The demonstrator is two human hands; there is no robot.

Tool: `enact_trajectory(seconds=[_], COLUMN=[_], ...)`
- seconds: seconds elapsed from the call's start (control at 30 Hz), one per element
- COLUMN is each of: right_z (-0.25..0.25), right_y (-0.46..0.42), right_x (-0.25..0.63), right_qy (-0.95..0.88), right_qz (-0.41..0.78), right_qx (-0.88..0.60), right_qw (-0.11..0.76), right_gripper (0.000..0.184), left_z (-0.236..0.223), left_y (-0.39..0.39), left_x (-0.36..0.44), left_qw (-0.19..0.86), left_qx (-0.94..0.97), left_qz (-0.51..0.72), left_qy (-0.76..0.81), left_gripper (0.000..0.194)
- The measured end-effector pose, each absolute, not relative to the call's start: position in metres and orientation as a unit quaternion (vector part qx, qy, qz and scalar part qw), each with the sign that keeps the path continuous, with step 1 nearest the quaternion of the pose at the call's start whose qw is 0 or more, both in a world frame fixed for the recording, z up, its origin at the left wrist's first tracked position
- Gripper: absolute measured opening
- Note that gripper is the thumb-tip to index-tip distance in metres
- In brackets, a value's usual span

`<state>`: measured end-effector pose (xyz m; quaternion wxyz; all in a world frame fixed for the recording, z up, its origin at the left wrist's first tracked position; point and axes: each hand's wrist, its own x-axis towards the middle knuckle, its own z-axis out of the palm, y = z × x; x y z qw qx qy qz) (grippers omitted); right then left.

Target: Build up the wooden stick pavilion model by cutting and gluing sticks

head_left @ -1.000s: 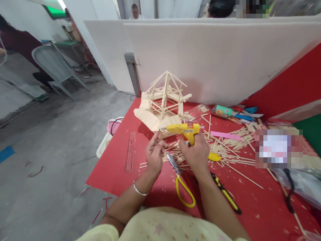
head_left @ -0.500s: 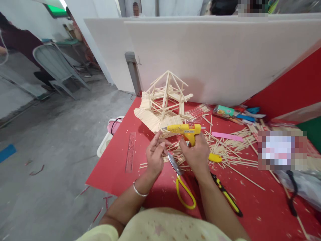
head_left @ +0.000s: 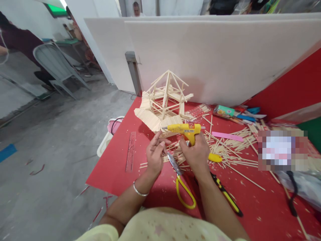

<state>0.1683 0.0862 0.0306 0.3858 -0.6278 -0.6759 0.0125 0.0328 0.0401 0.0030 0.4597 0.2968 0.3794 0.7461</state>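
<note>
Stick model (head_left: 164,104) at desk's (head_left: 107,174) far-left corner: lower panels (head_left: 147,117) slatted, upper frame bare. Right hand (head_left: 197,150) grips glue gun (head_left: 184,128); left hand (head_left: 154,156) half-curled below nozzle (head_left: 165,128), contents unclear. Loose sticks (head_left: 225,147), unattached, scattered toward right edge.

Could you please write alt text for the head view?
A right hand holds a yellow glue gun, its nozzle near the left hand, before a stick model on a red tabletop. Loose sticks, scissors and a ruler lie nearby.

Grey concrete floor (head_left: 72,134), slatted plastic chair (head_left: 48,62) at left, white panels (head_left: 220,57) standing behind a red tabletop (head_left: 110,170)
</note>
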Motion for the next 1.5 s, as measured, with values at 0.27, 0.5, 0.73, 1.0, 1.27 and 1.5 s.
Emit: enact_trajectory(seconds=[0.27, 0.5, 0.73, 1.0, 1.27, 1.5], right_z=[0.03, 0.031, 0.03, 0.026, 0.03, 0.007], right_y=[0.088, 0.088, 0.087, 0.088, 0.08, 0.052], right_x=[0.171, 0.172, 0.172, 0.176, 0.204, 0.273], right_qy=[-0.655, -0.666, -0.669, -0.656, -0.631, -0.628], right_qz=[0.009, -0.004, 0.005, 0.017, 0.2, 0.217], right_qx=[-0.659, -0.631, -0.624, -0.636, -0.654, -0.682], right_qw=[0.37, 0.398, 0.405, 0.406, 0.366, 0.304], right_gripper=[0.028, 0.025, 0.026, 0.026, 0.051, 0.04], left_z=[0.002, 0.003, 0.002, 0.002, 0.004, 0.003], left_y=[0.041, 0.041, 0.042, 0.043, 0.044, 0.044], left_x=[0.032, 0.032, 0.032, 0.032, 0.031, 0.03], left_qw=[0.459, 0.452, 0.452, 0.452, 0.448, 0.453], left_qx=[0.303, 0.306, 0.305, 0.308, 0.299, 0.304], left_qz=[0.747, 0.751, 0.749, 0.752, 0.756, 0.752], left_qy=[0.373, 0.372, 0.377, 0.368, 0.373, 0.37], left_gripper=[0.043, 0.043, 0.044, 0.042, 0.042, 0.044])
